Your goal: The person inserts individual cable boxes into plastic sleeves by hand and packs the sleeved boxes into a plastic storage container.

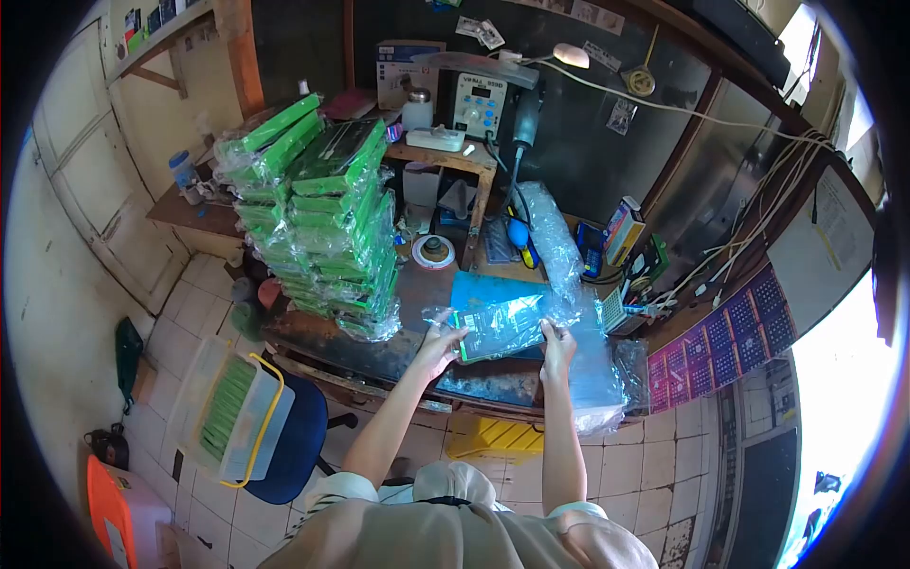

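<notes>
The flat, rectangular, green-edged packet in clear plastic film (504, 329) is positioned over the flat blue mat (471, 284), spanning both hands. The left hand (439, 351) pinches the packet's left end; the right hand (557, 347) pinches the right end. A tall stack of film-wrapped green boxes (327, 232) stands left of the mat.

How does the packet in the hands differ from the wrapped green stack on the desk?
The packet is held between the left hand and right hand; the stack stands on the desk, touched by neither. The packet is one flat piece; the stack piles up many. The packet looks mostly glossy and bluish with a little green at its edge; the stack shows far more bright green. Both have shiny clear plastic.
</notes>
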Demonstrator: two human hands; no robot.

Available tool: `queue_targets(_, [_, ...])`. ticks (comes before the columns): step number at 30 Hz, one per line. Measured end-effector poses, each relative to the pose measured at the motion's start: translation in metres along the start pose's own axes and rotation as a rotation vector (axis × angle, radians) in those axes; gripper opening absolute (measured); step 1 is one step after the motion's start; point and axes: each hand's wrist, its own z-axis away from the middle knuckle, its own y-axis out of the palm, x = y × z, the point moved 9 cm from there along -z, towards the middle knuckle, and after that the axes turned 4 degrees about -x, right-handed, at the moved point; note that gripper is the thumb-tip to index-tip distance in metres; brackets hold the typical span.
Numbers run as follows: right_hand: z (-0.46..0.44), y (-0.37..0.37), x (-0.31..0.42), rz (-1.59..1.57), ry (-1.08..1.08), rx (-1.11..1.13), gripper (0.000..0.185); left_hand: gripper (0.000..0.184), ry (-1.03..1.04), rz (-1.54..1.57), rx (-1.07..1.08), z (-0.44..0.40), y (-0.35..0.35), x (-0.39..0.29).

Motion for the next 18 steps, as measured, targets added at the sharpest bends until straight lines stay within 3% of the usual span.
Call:
queue_targets(1, [-0.004, -0.006, 0.002, 0.167, -0.081, -0.057, 0.021, 0.058, 0.022, -0.028, -0.032, 0.0, -0.002, -0.001])
queue_targets(3, [-0.005, -0.005, 0.008, 0.158, -0.189, -0.07, 0.015, 0.06, 0.026, -0.029, -0.02, 0.003, -0.001, 0.0])
queue_targets(6, [-0.004, -0.005, 0.005, -0.035, -0.093, -0.098, 0.014, 0.066, -0.027, 0.024, -0.099, 0.009, -0.002, 0.001])
queue_targets(11, [0.002, 0.003, 0.01, -0.27, -0.019, -0.054, 0.017, 0.066, -0.011, 0.026, -0.039, 0.014, -0.003, 0.001])
queue_targets(15, [0.004, 0.003, 0.014, -0.405, 0.022, 0.066, 0.016, 0.054, -0.06, 0.159, -0.092, 0.013, -0.019, -0.005])
queue_targets(18, [0.004, -0.006, 0.024, -0.401, -0.014, 0.106, 0.016, 0.048, 0.016, -0.006, -0.159, 0.009, -0.033, -0.009])
